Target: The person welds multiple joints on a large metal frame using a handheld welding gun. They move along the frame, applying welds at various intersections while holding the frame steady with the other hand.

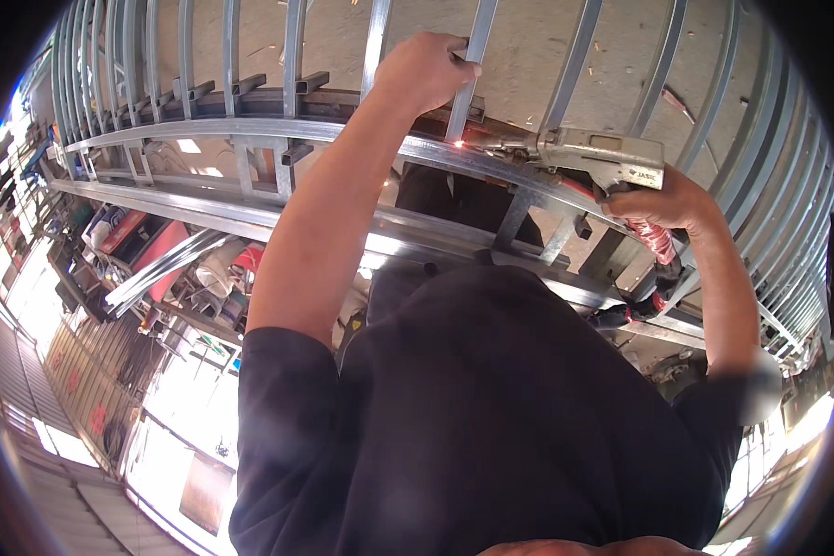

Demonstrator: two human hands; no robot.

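My right hand (669,202) is wrapped round the grip of a handheld welding gun (598,153) with a pale metal body. Its nozzle points left, and a small bright orange glow shows at the tip. That glow sits where a square metal bar (461,109) meets a long silver rail (250,129). Further up the same bar, my left hand (424,72) is closed on it, thumb and fingers at its sides. A reddish wrapped cable (656,243) hangs down from the gun's handle.
Several parallel metal bars (574,65) run away from the rail on both sides. A second rail (222,215) lies nearer me. Short tube stubs (313,83) stick out along the frame. At left are a bundle of metal strips (171,269) and a red box (134,236).
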